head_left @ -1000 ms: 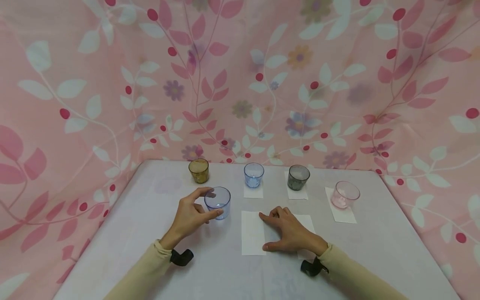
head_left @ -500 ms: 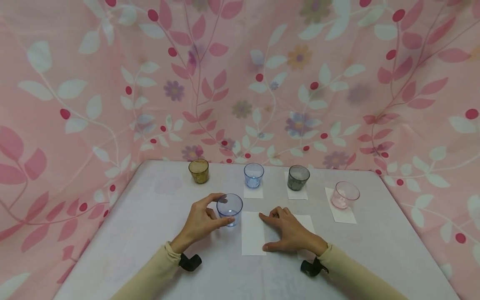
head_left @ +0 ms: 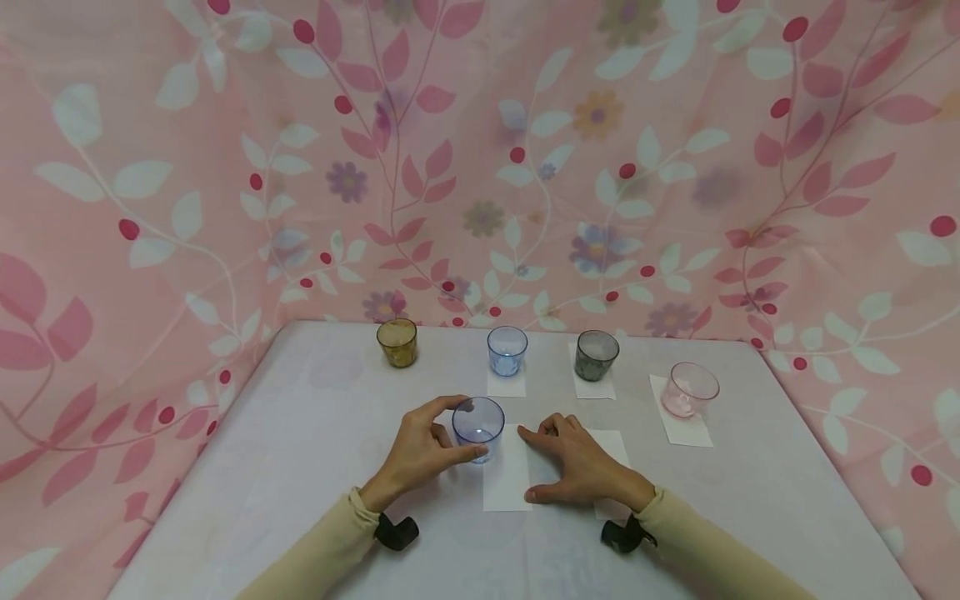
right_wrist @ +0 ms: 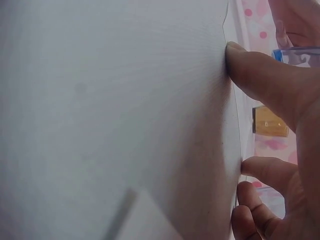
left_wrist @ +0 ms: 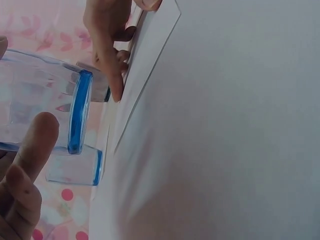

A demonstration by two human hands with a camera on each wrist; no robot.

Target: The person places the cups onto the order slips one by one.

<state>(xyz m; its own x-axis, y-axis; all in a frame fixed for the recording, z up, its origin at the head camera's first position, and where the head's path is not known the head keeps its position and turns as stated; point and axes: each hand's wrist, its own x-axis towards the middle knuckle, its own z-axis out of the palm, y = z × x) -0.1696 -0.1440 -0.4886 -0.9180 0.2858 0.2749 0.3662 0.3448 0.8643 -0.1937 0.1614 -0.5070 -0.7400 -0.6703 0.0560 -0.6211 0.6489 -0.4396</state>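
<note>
My left hand [head_left: 420,450] grips a clear bluish-purple glass [head_left: 478,425] between thumb and fingers. The left wrist view shows the glass [left_wrist: 45,100] held upright with its thick blue base above the table. In the head view it overlaps the upper left corner of a white paper rectangle [head_left: 504,483]. My right hand [head_left: 581,467] rests at that paper's right edge, with index fingertip and thumb tip touching it and the other fingers bent. A second white paper [head_left: 611,442] lies partly hidden beneath the right hand.
Along the back stand an amber glass [head_left: 398,343], a light blue glass [head_left: 507,352] on paper and a grey glass [head_left: 597,356] on paper. A pink glass [head_left: 690,392] sits on a tilted paper [head_left: 690,432] at right. Floral cloth hangs behind the white table [head_left: 300,417].
My left hand has carried the bluish-purple glass rightward and toward me, from left of the paper to over its upper left corner. The right hand has stayed in place.
</note>
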